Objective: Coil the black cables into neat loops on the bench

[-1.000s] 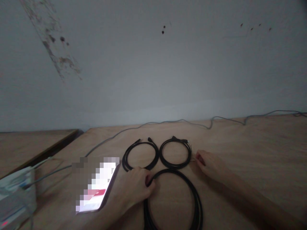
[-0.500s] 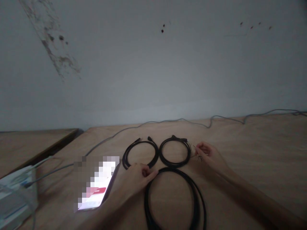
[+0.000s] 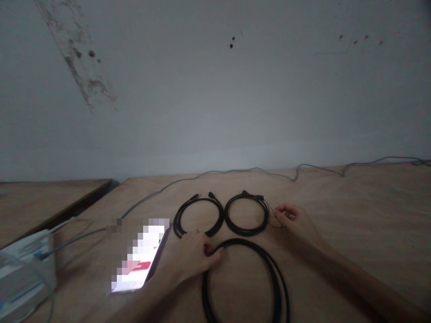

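Note:
Three coiled black cables lie on the wooden table. The back left coil (image 3: 218, 225) has two connector ends at its top. Beside it, the back right coil (image 3: 247, 232) has plugs at its top and thin black ties by its right edge. A larger coil (image 3: 276, 287) is in front. My left hand (image 3: 198, 253) rests at the large coil's upper left, its thumb and fingers closed round that part of the cable. My right hand (image 3: 291, 217), right of the back right coil, pinches a thin black tie (image 3: 279, 220) between thumb and fingertips.
A lit phone (image 3: 141, 260), partly pixelated, lies left of my left forearm. A white box (image 3: 27, 273) with cables sits at the far left. One grey cable (image 3: 161, 189) runs across the table's back along the wall (image 3: 215, 112). A gap divides off another tabletop at left.
The thin ties by my right hand have shifted slightly and now look less bunched. Both hands stay nearly in place, and the view has moved a little.

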### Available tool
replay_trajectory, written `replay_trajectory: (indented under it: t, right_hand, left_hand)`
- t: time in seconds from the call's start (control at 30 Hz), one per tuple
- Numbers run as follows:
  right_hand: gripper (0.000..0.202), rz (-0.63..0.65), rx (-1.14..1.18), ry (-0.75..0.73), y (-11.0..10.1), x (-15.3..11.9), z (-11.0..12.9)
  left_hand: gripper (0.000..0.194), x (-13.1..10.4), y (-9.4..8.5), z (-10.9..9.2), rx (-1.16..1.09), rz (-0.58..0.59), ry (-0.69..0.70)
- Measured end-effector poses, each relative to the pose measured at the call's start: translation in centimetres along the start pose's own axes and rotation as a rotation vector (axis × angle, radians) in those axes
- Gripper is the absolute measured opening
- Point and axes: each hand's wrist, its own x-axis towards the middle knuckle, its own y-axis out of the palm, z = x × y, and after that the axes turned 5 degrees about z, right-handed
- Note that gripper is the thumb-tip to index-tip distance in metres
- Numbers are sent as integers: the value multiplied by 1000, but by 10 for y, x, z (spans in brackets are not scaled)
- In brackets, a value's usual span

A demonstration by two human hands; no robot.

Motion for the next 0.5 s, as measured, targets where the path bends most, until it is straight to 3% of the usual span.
replay_trajectory:
  t: [0.2, 0.37, 0.5]
  right_hand:
    - [35, 38, 196, -17, 3, 3, -2]
    - [43, -7, 301, -19, 3, 3, 3]
    - [49, 29, 409, 24, 2, 1, 11]
  left_hand:
    - [42, 1, -9, -16, -16, 35, 12]
    - [37, 2, -1, -6, 48, 13, -4]
    - [32, 2, 3, 2, 82, 6, 29]
